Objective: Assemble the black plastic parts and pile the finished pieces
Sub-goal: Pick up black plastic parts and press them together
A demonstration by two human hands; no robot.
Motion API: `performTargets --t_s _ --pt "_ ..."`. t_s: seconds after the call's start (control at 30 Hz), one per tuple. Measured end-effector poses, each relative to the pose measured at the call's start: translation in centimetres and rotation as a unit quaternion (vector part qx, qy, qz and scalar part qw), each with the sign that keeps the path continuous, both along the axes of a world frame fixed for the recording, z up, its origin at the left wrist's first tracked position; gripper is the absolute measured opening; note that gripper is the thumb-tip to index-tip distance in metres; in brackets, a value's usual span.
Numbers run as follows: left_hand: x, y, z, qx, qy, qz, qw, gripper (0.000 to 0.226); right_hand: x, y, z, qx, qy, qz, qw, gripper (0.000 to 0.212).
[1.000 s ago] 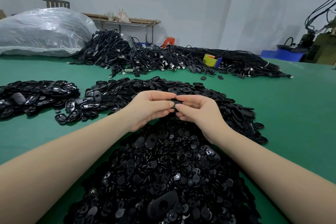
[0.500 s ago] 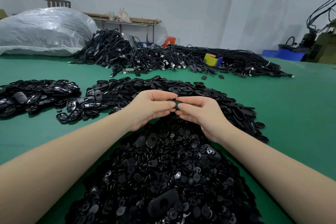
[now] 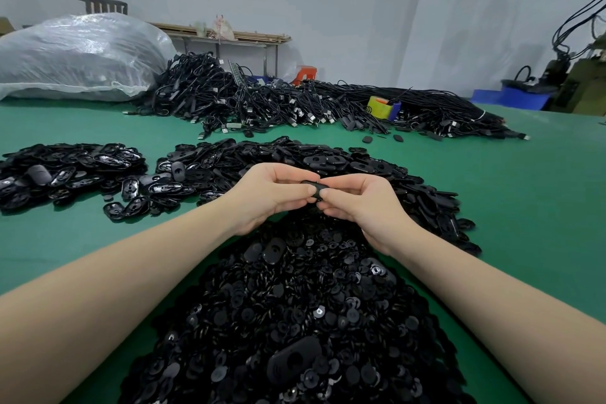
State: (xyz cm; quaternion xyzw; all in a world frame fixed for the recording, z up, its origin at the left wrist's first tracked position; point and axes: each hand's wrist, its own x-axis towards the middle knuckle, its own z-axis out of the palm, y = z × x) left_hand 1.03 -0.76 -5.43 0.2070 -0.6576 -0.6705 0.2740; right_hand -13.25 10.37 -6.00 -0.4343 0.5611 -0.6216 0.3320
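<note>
My left hand (image 3: pixel 269 197) and my right hand (image 3: pixel 357 203) meet above the middle of the green table, both pinching one small black plastic part (image 3: pixel 315 188) between thumbs and fingertips. Most of the part is hidden by my fingers. Below my hands lies a big heap of small round black pieces (image 3: pixel 295 315) with a few oval shells on top. Behind my hands spreads a pile of black oval shells (image 3: pixel 328 161). A separate pile of oval pieces (image 3: pixel 65 170) lies at the left.
A long heap of black cables (image 3: pixel 295 108) runs across the far side of the green table (image 3: pixel 524 190), with a yellow tape roll (image 3: pixel 380 107) in it. A large clear plastic bag (image 3: pixel 78 56) sits far left. Blue bins (image 3: pixel 511 97) stand at the far right.
My hands have stayed together on the part, with the fingers shifting slightly around it. The piles have not moved.
</note>
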Motion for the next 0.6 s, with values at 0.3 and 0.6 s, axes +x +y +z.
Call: performTargets --t_s 0.3,0.6 --pt "0.03 0.04 0.03 -0.001 0.003 0.003 1.0 0.023 0.25 -0.07 -0.06 -0.007 0.002 -0.02 1.0 0.013" --pt "-0.05 0.14 -0.07 -0.006 -0.004 0.029 1.0 0.02 -0.18 -0.1 0.05 -0.013 -0.035 0.017 0.999 0.015"
